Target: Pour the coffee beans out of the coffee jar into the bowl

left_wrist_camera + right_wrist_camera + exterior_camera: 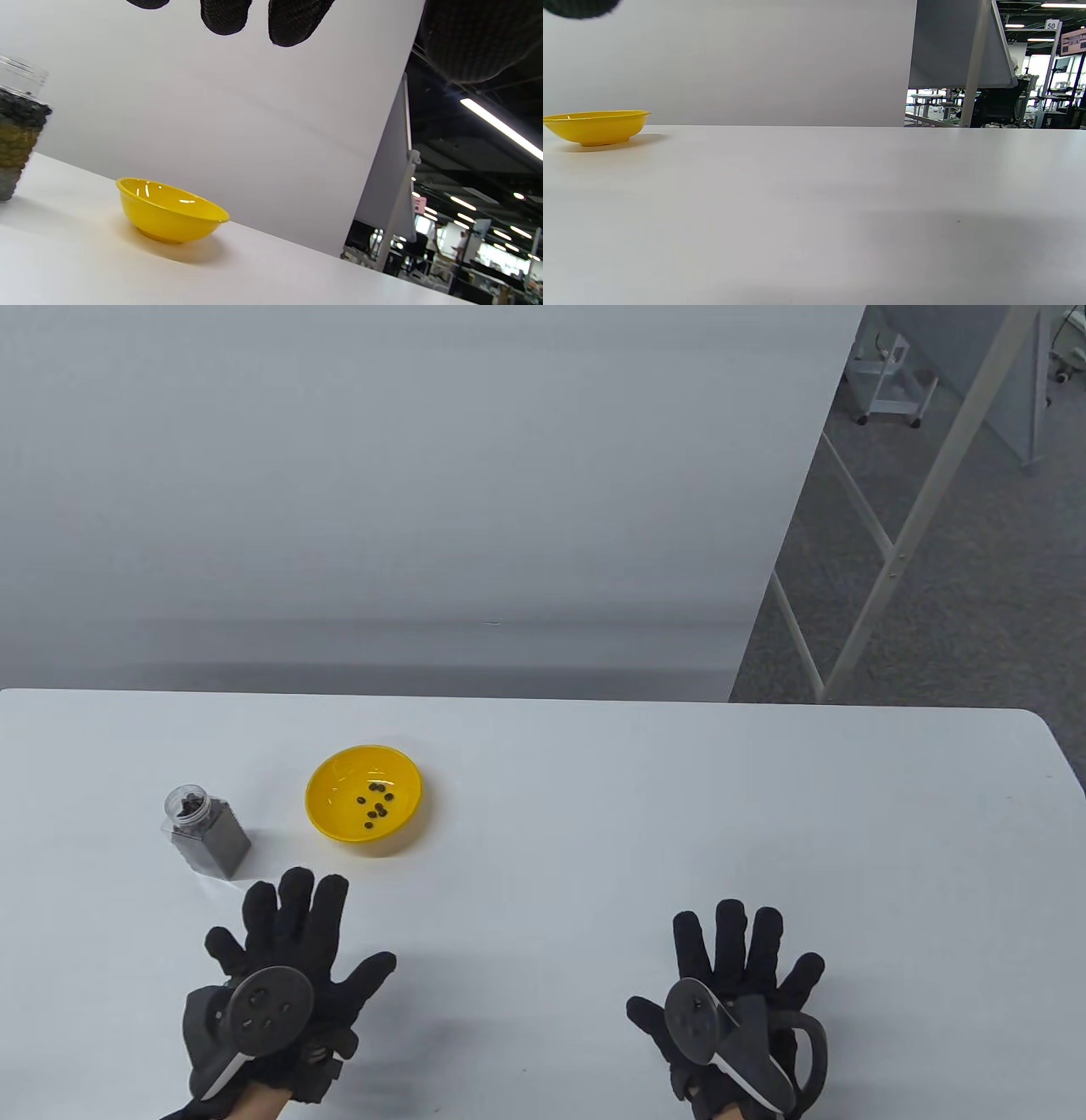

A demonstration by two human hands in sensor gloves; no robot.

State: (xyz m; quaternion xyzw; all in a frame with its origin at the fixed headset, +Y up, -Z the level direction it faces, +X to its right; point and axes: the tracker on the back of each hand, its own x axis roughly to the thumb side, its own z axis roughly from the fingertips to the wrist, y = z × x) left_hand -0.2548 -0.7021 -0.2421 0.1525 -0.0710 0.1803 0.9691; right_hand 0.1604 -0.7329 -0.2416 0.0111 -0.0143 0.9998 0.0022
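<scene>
A clear coffee jar point(204, 831) full of dark beans stands upright and uncapped on the white table at the left; it also shows in the left wrist view point(19, 131). A yellow bowl point(364, 793) with several beans in it sits just right of the jar; it shows in the left wrist view point(169, 210) and the right wrist view point(596, 126). My left hand point(284, 959) lies flat with fingers spread, just in front of the jar and bowl, holding nothing. My right hand point(738, 984) lies flat with fingers spread at the front right, empty.
The white table point(645, 814) ends at its far edge along a grey partition wall. Beyond the table's right corner are a carpeted floor and metal frame legs point(891, 560).
</scene>
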